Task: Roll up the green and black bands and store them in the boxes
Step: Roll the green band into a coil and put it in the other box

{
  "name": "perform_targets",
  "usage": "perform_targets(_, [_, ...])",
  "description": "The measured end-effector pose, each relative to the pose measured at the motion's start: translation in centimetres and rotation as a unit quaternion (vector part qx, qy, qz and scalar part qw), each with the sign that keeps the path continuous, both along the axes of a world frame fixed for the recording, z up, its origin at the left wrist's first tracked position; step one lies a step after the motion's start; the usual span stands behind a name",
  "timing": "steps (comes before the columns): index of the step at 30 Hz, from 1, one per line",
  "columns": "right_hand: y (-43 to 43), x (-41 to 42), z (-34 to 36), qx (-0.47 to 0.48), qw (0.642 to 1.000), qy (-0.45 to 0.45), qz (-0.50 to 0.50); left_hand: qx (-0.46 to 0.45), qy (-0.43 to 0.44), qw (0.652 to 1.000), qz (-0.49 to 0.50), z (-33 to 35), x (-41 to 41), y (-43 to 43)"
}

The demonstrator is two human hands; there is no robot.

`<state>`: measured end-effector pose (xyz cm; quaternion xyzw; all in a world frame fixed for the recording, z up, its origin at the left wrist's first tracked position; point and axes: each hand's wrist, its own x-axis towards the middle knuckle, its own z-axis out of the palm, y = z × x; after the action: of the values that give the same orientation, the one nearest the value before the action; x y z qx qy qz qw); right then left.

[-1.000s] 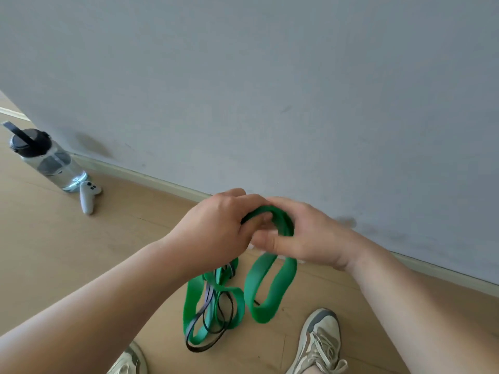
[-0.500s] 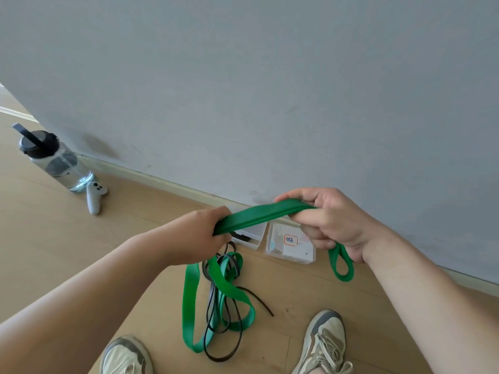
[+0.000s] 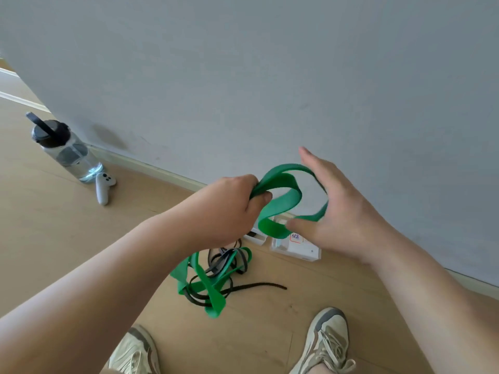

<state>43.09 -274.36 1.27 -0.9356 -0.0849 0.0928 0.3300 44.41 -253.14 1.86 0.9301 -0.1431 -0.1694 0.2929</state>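
Left hand (image 3: 235, 206) clenched around the green band (image 3: 283, 205), right hand (image 3: 343, 211) straight-fingered against its loop

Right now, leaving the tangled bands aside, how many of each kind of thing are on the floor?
Boxes: 2
Water bottle: 1
Controller: 1
Shoes: 2
Total: 6

Both bare forearms reach forward from the lower corners, left grip (image 3: 232, 209) fisted knuckles-up, thumb and fingers curled round the green band (image 3: 280, 182), right grip (image 3: 343, 211) near it, spread flat, fingers straight and pointing up, thumb stretched toward the left grip.
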Motion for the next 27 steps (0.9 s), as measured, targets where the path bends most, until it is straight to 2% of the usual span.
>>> perform_targets(2, [2.2,-0.3,-0.9,-0.007,0.993,-0.106,0.046,0.011,-0.005,1.0,-0.017,-0.5,-0.1,-0.4])
perform_targets(6, [3.0,0.3,-1.4,0.006,0.982,-0.182,0.05,0.031,-0.026,0.998,-0.056,-0.8,-0.2,-0.6])
perform_targets(10, [3.5,-0.1,-2.1,0.013,0.99,-0.115,0.081,0.021,-0.033,0.995,-0.088,-0.9,-0.2,-0.1])
perform_targets(14, [3.5,0.5,-1.4,0.023,0.996,0.075,0.049,-0.008,-0.025,0.999,-0.03,-1.6,0.2,0.9])
perform_targets(16, [3.1,0.8,-0.8,0.034,0.993,0.105,0.046,0.002,-0.012,1.0,-0.022,-2.6,0.4,1.4])
perform_targets(18, [2.9,1.0,-0.3,0.12,0.985,0.121,0.0,0.031,0.019,0.999,-0.03,-4.2,0.3,1.9])
perform_targets(20, [2.2,1.3,0.1,0.257,0.95,0.149,-0.099,0.053,0.056,0.997,-0.028,-5.7,0.1,2.5])
perform_targets(22, [1.5,1.5,0.3,0.331,0.913,0.155,-0.179,0.046,0.077,0.996,-0.006,-6.5,0.0,3.0])
perform_targets(25, [0.1,1.9,-0.4,0.294,0.917,0.144,-0.228,0.015,0.075,0.996,0.036,-6.1,0.2,3.0])
perform_targets(27, [-1.0,2.2,-1.4,0.171,0.95,0.154,-0.212,-0.038,0.051,0.995,0.071,-4.4,0.4,2.6])
